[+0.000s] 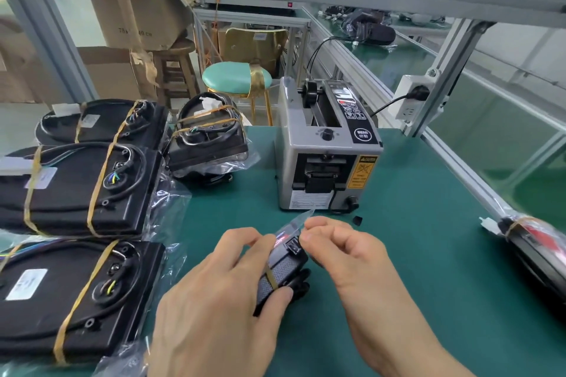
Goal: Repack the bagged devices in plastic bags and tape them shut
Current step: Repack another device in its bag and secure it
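A black device (pixel 283 269) with a yellow rubber band stands on edge on the green mat, in front of me. My left hand (pixel 220 294) grips its body, thumb on the side. My right hand (pixel 343 251) pinches the clear plastic bag's top flap (pixel 301 220) above the device. The grey tape dispenser (pixel 324 156) stands just behind. Several bagged black devices (pixel 76 190) with yellow bands lie at the left.
Another bagged device (pixel 539 248) lies at the right edge of the green mat (pixel 413 269). A small black piece (pixel 357 220) lies by the dispenser. An aluminium frame rail (pixel 459 162) borders the right side; a socket box (pixel 412 101) hangs on its post.
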Demonstrator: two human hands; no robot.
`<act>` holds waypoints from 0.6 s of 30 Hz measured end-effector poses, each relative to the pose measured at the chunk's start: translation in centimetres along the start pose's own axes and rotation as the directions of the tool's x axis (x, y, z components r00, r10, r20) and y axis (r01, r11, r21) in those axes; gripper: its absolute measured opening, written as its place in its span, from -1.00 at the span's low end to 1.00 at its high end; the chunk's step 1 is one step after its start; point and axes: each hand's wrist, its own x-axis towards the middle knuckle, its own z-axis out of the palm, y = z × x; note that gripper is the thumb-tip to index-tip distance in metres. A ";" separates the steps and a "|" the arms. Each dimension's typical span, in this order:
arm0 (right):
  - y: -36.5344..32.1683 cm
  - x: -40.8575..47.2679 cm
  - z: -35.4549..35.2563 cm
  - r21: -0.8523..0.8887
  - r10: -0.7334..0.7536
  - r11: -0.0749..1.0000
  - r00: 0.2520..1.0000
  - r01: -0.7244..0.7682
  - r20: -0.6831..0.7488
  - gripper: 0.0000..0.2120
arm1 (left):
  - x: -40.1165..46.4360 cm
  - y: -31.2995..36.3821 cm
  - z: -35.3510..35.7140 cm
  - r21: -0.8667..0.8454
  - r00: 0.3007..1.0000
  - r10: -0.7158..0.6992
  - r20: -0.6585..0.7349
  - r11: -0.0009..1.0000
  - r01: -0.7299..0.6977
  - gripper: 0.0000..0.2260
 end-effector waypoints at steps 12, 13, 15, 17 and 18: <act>0.5 -0.2 0.8 -0.020 -0.084 0.996 0.989 0.082 -0.122 -0.85 | -0.2 0.2 0.2 0.006 1.000 0.010 -0.005 1.000 -0.010 -0.57; 0.6 -0.1 0.8 -0.022 -0.089 0.996 0.987 0.087 -0.133 -0.86 | -0.2 0.2 0.2 0.005 1.000 0.010 -0.004 1.000 -0.010 -0.57; 0.6 -0.2 0.9 -0.034 -0.105 0.994 0.983 0.101 -0.151 -0.85 | -0.2 0.3 0.3 0.004 1.000 0.004 -0.001 1.000 -0.004 -0.58; 0.7 -0.2 1.0 -0.042 -0.119 0.993 0.979 0.114 -0.165 -0.85 | -0.2 0.3 0.2 0.003 1.000 -0.002 -0.001 1.000 0.002 -0.58; 0.7 -0.2 1.1 -0.039 -0.124 0.992 0.978 0.119 -0.168 -0.85 | -0.2 0.4 0.2 0.003 1.000 -0.003 -0.002 1.000 0.003 -0.58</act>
